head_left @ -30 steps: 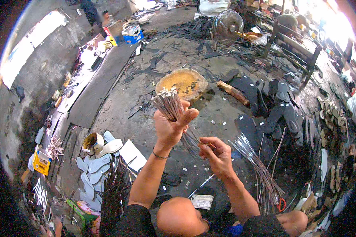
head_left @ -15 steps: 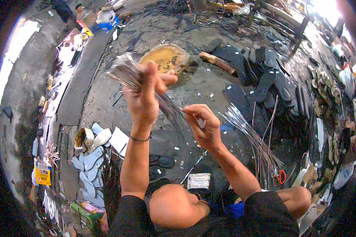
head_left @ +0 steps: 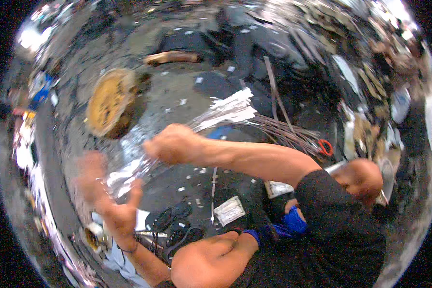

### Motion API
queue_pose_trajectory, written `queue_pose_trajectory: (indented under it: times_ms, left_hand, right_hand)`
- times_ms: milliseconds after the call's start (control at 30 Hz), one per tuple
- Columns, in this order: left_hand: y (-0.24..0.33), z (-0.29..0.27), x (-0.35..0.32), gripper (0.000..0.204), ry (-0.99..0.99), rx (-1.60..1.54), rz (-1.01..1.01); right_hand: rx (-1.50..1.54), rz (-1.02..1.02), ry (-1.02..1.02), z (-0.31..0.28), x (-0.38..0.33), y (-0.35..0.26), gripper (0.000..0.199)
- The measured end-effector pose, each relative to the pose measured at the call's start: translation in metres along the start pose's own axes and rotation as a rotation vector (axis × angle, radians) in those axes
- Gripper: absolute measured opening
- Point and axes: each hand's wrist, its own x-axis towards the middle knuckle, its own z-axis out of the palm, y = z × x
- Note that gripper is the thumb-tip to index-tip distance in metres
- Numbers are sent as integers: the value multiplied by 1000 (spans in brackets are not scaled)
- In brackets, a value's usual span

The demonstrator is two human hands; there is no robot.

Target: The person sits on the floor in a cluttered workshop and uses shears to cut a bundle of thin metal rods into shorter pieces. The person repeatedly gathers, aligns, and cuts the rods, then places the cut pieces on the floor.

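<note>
Blurred by motion, my left hand (head_left: 105,197) is at the lower left, its thumb and fingers apart beside a bundle of thin, shiny strips (head_left: 133,168). My right hand (head_left: 175,143), further right and higher, is closed like a fist at the bundle's other side and seems to grip it; the fingers' undersides are hidden. Past my right forearm lies a pile of thin brown strips (head_left: 293,133) on the ground. Pale, bright ends (head_left: 237,106) show at its left; whether they belong to the pile or the held bundle I cannot tell.
A round yellowish wooden block (head_left: 111,102) stands at the upper left, with a short wood piece (head_left: 173,57) beyond. Red-orange scissor-like handles (head_left: 326,147) lie by the pile. A white packet (head_left: 229,210) is near my knees. Dark sheets and scraps cover the far ground.
The view has swung to the right. The bundle has come down from a raised, upright hold to low on the left. My left hand has loosened around it; my right hand has closed into a fist.
</note>
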Motion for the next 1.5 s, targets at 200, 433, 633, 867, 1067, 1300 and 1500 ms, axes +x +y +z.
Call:
queue_pose_trajectory:
  times_ms: [200, 433, 633, 867, 1067, 1300, 1500]
  left_hand:
    - [0, 119, -5, 47, -898, -933, -208]
    - [1, 220, -42, 30, -1180, -1160, -696]
    - [-7, 256, -77, 33, -1249, -1259, -928]
    - [-11, 256, -87, 41, -1259, -1362, -894]
    - [-13, 261, -89, 49, -1265, -1477, -961]
    - [-7, 259, -91, 35, -1171, -1416, -999]
    - [-14, 250, -84, 35, -1156, -1495, -932]
  right_hand:
    - [-179, -182, -101, 53, -20, -15, 16]
    - [-340, 660, 315, -36, -213, 111, 11]
    - [253, 1606, 486, 1, -500, 151, 57]
    - [191, 1467, -94, -22, -542, 111, 83]
    - [408, 1573, -533, -111, -561, 97, 31]
    - [837, 1728, -258, -169, -499, 40, 30]
    - [976, 1803, 282, -96, -348, 15, 45]
